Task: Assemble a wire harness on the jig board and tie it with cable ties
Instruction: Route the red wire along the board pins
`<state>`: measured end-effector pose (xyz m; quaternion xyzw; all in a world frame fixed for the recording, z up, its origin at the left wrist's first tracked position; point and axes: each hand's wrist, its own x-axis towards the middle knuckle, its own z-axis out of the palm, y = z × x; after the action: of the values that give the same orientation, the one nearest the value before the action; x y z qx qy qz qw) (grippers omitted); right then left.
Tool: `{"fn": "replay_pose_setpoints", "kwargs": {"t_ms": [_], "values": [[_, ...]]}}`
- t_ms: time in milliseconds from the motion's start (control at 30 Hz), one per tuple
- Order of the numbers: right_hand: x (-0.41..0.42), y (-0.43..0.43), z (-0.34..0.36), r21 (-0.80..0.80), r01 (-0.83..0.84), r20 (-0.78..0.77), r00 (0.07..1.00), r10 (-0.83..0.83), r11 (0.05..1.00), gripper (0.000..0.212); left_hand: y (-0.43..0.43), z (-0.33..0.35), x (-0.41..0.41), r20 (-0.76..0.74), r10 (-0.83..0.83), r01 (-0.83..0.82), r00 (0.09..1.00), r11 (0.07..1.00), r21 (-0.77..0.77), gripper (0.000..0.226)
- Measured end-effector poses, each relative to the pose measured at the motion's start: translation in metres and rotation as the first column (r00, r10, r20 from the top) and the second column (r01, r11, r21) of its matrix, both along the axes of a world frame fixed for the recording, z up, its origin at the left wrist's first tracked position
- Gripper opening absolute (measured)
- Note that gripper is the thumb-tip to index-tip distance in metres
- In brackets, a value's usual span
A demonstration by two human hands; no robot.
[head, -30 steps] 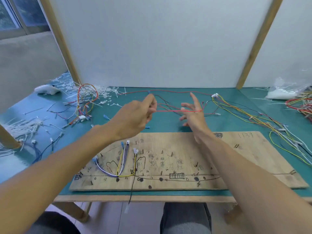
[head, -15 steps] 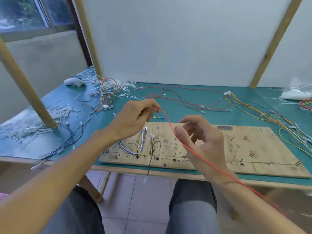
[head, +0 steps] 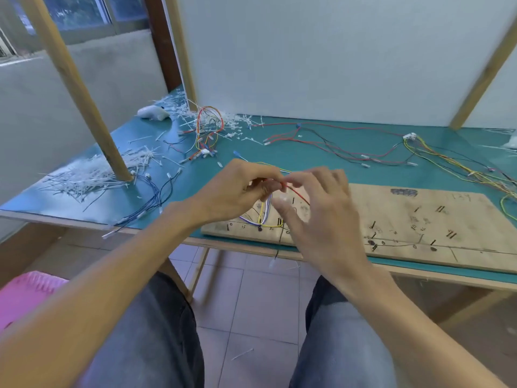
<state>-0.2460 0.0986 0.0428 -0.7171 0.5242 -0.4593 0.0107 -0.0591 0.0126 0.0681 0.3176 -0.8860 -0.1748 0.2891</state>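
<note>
Your left hand [head: 237, 191] pinches the red wire [head: 296, 192] between thumb and fingertips, in the air just above the left end of the board [head: 419, 217]. From that pinch the wire slopes down to the right and goes out of sight behind your right hand [head: 324, 222]. That hand is blurred, its fingers loosely spread with the forefinger reaching up toward the pinch, and I cannot tell whether it grips the wire or only touches it. Treat the wire as next to weightless and quite limp: it should hold no shape of its own and sag wherever you leave it unsupported. Its smooth sheath will likely slide through a light pinch, so hold it firmly without kinking it. Take it close to the end you mean to place, and use your other hand a little way along to keep it taut and steer it. If there is a terminal at the tip, which I cannot make out, grip the sheath just behind it and don't pull on the joint. The yellow and pale wires [head: 264, 212] laid on the board sit right under your hands, so come down gently to avoid snagging them. The ties [head: 92, 175] lie heaped at the far left, well apart.
</note>
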Motion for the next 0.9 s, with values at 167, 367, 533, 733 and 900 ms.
{"fn": "replay_pose_setpoints", "kwargs": {"t_ms": [167,367,533,733,900], "values": [[0.007,-0.025,-0.035,0.185,-0.156,0.159,0.979,0.127,0.97,0.013,0.002,-0.001,0.023,0.044,0.021,-0.022,0.999,1.0,0.016,0.01],[0.0,-0.028,-0.049,0.087,-0.076,-0.106,0.991,0.086,0.993,0.021,-0.015,-0.007,0.078,0.154,0.23,-0.242,0.961,0.968,0.069,0.013],[-0.005,-0.031,-0.061,0.066,-0.009,-0.187,0.982,0.021,0.998,0.024,-0.026,-0.026,0.097,0.14,0.362,-0.379,0.922,0.916,0.128,0.015],[-0.01,-0.031,-0.073,0.025,-0.06,-0.175,0.983,0.063,0.998,0.012,-0.026,-0.046,0.101,0.174,0.363,-0.39,0.915,0.908,0.154,0.031],[-0.015,-0.029,-0.078,-0.013,-0.125,-0.178,0.977,0.121,0.992,0.01,-0.025,-0.054,0.101,0.131,0.369,-0.386,0.92,0.91,0.148,0.026]]}}
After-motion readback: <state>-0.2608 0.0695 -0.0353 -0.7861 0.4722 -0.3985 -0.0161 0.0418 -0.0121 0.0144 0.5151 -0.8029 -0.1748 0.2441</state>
